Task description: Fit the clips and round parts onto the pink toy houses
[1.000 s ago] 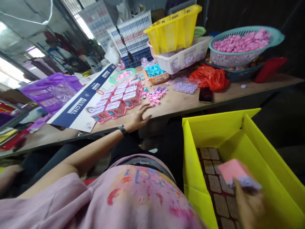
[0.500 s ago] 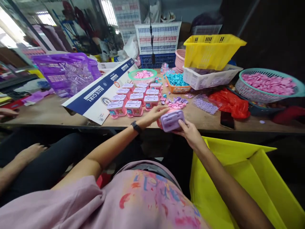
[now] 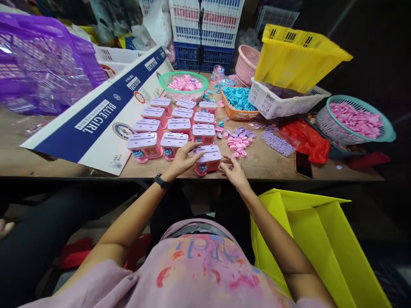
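the head camera looks down at both hands (image 3: 183, 161) (image 3: 235, 173).

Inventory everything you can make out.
Tabletop: 1, brown, centre
Boxy plastic toys: 12, pink/lilac, centre
Openwork plastic baskets: several, multicoloured, back/sides
Small plastic pieces: many, pink/lilac/blue, tabletop/baskets
Plastic bags: several, red/white/clear, right/back
Slatted plastic crates: several, white/blue, back
Printed cardboard sheet: 1, white/blue, left
Rectangular phone: 1, black, right
Open box: 1, yellow, lower right
Neighbour's trouser leg: 1, dark, left
Shirt: 1, pink, bottom
Wristwatch: 1, black, left wrist
Left hand, right hand: 2, bare, flanking nearest toy
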{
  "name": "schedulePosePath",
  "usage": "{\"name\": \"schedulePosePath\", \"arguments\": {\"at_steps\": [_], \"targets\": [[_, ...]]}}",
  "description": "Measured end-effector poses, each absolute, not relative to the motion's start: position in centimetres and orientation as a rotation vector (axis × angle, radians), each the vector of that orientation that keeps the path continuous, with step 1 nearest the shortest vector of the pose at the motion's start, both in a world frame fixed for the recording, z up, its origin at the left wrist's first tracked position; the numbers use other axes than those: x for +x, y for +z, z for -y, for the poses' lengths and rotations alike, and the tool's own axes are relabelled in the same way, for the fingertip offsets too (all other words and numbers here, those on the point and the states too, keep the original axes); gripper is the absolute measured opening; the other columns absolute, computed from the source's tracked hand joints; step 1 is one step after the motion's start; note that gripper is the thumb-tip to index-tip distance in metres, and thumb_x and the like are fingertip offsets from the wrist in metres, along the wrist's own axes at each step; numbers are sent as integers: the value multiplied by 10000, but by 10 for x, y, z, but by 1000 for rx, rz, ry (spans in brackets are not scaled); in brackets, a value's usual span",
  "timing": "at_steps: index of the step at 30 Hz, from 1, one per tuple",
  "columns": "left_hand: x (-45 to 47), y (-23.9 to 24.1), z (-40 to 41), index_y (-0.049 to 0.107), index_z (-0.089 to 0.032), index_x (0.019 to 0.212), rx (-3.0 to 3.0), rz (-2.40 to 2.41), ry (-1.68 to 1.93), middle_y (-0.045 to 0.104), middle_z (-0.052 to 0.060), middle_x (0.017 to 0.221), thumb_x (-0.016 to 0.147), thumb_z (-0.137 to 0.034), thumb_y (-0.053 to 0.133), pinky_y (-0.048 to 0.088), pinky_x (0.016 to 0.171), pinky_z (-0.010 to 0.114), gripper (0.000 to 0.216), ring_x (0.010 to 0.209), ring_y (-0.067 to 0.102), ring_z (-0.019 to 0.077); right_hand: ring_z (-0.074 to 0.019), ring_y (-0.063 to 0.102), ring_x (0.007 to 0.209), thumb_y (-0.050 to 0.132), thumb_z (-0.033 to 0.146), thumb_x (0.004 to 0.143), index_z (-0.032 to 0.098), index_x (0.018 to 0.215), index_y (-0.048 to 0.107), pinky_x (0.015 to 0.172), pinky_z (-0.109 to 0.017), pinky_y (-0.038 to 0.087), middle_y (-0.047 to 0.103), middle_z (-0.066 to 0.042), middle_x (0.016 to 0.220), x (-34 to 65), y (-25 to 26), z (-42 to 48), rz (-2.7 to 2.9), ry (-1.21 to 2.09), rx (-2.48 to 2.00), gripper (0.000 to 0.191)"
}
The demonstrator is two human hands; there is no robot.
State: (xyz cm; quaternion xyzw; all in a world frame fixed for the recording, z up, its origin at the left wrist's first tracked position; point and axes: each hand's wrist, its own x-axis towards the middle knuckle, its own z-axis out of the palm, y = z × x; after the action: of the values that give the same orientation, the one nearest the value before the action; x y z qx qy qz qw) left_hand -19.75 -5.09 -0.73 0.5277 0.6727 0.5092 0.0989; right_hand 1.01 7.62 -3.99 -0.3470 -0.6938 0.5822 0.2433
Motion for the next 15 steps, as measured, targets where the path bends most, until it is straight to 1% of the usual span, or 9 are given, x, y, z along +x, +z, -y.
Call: {"name": "schedulePosePath", "arguments": {"at_steps": [2, 3, 5, 8, 11, 15], "targets": [[-199, -15, 56, 691, -176, 1274, 1698, -1955, 1469, 678, 139, 1337, 867, -494, 736, 510, 1087, 421, 519, 1244, 640, 280, -208, 742, 1030, 657, 413, 897, 231, 1313, 643, 945, -383, 605, 735, -84, 1244, 7, -45, -76, 2014, 1426, -922, 454], [-199, -19, 56, 684, -183, 1291, 1735, -1941, 1454, 654, 146, 1378, 872, -481, 741, 509, 1102, 440, 518, 1272, 629, 286, -220, 733, 1068, 643, 423, 902, 228, 1288, 663, 977, -389, 591, 738, -87, 1245, 4, -46, -75, 2051, 1367, -925, 433], [-199, -25, 54, 673, -193, 1308, 1770, -1945, 1450, 620, 157, 1432, 921, -439, 700, 495, 1135, 485, 459, 1316, 607, 290, -244, 717, 1125, 618, 438, 910, 215, 1240, 699, 1030, -405, 562, 753, -100, 1218, -1, -49, -69, 2082, 1255, -958, 407], [-195, -27, 54, 677, -200, 1276, 1846, -2004, 1529, 604, 158, 1456, 979, -335, 628, 462, 1178, 539, 330, 1374, 565, 289, -273, 720, 1122, 603, 485, 907, 202, 1223, 719, 1043, -433, 552, 758, -120, 1207, -7, -50, -60, 2053, 1152, -998, 440], [-193, -19, 64, 656, -224, 1275, 1970, -1976, 1602, 590, 143, 1472, 1003, -259, 588, 506, 1148, 532, 283, 1386, 553, 266, -299, 738, 1068, 620, 535, 874, 204, 1182, 739, 980, -453, 587, 762, -130, 1189, -7, -53, -57, 1989, 1112, -1024, 468], [-209, -8, 93, 662, -264, 1226, 2001, -2038, 1631, 660, 101, 1351, 999, -187, 581, 580, 1051, 485, 254, 1282, 606, 236, -304, 751, 1033, 613, 538, 873, 232, 1183, 746, 963, -480, 593, 766, -121, 1184, -4, -62, -73, 1944, 1146, -1033, 455]]}}
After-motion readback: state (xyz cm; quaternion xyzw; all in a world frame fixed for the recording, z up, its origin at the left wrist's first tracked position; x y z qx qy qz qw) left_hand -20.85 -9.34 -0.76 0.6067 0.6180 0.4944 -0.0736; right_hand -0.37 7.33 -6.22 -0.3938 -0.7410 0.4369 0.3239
